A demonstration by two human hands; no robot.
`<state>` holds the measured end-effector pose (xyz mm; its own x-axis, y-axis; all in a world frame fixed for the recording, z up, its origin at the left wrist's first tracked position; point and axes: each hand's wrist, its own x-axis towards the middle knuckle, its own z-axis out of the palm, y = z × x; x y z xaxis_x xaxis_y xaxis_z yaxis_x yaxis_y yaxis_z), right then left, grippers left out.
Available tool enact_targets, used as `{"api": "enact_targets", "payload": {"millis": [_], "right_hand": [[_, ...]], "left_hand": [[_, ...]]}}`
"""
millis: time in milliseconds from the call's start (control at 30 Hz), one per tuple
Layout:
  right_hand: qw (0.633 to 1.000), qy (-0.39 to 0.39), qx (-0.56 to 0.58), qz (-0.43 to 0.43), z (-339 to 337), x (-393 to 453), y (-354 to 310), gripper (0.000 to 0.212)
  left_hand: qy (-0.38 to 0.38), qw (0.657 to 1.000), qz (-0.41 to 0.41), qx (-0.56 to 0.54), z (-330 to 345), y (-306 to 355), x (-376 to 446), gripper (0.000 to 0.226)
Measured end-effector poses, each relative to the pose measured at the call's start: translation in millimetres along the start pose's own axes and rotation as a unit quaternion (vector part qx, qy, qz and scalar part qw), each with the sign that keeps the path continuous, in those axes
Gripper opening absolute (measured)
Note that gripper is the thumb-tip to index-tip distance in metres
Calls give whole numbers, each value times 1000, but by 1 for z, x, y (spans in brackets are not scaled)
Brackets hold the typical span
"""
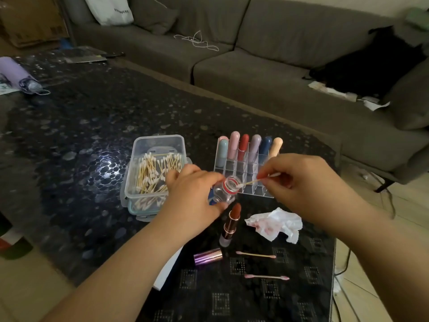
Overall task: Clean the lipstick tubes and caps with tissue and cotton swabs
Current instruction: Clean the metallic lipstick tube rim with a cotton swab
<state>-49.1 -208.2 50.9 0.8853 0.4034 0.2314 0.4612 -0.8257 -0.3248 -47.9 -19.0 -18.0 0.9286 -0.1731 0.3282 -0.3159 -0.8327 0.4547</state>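
While the left hand (192,194) is gripping a small clear bottle (226,190) tilted over the table (92,126), I am noting the right hand (299,182) pinching a swab (257,180), its tip touching the bottle's mouth: the wetting step, I judge. An open lipstick (231,225) is standing just below, its cap (207,256) lying nearby, a stained tissue (277,223) beside. Next calls for carrying the swab down to the lipstick.

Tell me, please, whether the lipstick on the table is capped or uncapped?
Uncapped. The lipstick stands on the table with its red bullet bare, and a purple cap lies on its side nearby.
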Motion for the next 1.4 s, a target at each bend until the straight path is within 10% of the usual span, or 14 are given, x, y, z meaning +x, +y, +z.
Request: {"api": "enact_targets", "payload": {"millis": [300, 900, 1133, 1400], "right_hand": [[982, 26, -85, -169, 12, 9, 6, 9], [975, 83, -109, -174, 22, -2, 13, 17], [976, 187, 79, 73, 9, -27, 4, 14], [831, 166, 438, 301, 23, -50, 6, 9]], "left_hand": [[92, 989, 107, 50, 4, -8, 0, 50], [120, 982, 128, 75, 1, -2, 1, 46], [39, 998, -12, 47, 8, 0, 1, 40], [24, 997, -70, 25, 18, -8, -3, 47]]}}
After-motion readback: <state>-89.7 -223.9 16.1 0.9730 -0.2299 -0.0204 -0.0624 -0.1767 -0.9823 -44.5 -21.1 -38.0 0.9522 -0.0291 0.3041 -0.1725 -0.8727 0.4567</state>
